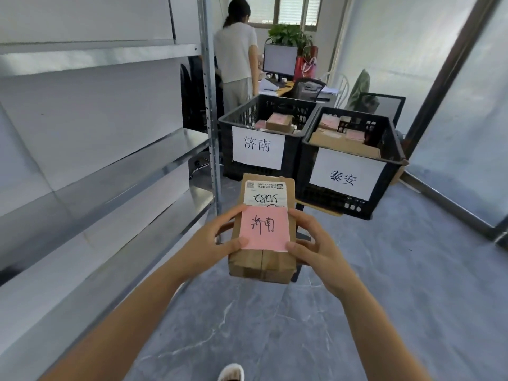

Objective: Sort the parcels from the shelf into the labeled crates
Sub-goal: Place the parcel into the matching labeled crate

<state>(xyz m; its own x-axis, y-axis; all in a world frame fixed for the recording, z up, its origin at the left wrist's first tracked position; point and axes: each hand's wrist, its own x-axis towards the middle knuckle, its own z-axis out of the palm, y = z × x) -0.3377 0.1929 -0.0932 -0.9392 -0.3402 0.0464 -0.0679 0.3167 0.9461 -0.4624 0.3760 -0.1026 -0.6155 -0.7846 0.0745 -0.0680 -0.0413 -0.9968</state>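
Note:
A brown cardboard parcel [261,264] is held in front of me at about waist height. It carries a white shipping label and a pink note handwritten 济南. My left hand [211,237] grips its left side with the thumb on the pink note. My right hand [313,240] grips its right side. Ahead on the floor stand two black crates: the left crate [291,158] has a paper sign 济南, the right crate [390,149] a sign 泰安. Both hold several parcels with pink notes.
A grey metal shelf [110,171] runs along my left, its upright post [213,119] close to the left crate. A person [236,59] stands behind the crates at a desk with a monitor [280,60]. Grey floor [384,298] lies between me and the crates.

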